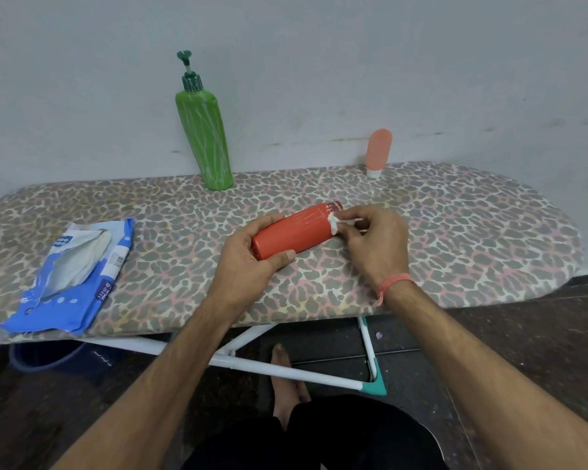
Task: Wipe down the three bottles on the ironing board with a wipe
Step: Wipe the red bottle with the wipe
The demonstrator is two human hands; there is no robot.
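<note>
Nearest, a bare foot [282,378] stands on the dark floor under the ironing board [455,239], beside its white legs with a teal foot cap [375,385]. Both forearms reach up over the board's near edge; the right wrist carries an orange thread band [392,286].

Above the board's middle, the left hand [248,262] grips the orange-red bottle [294,232] at its near end, fingers curled over the top and thumb along the underside. The bottle lies roughly on its side, angled up to the right, its far end bearing purple markings. The right hand [374,242] pinches a small wad of white wipe [335,225] between thumb and fingertips, pressed against the bottle's far end. Whether the bottle touches the board cannot be told.

At the left of the board lies a blue wipes packet [78,279], flap open, with a white sheet showing.

Farther back, at the board's far edge by the pale wall [319,62], a tall green pump bottle [206,137] stands upright. Well to its right, a small pink tube [377,150] stands on its white cap.
</note>
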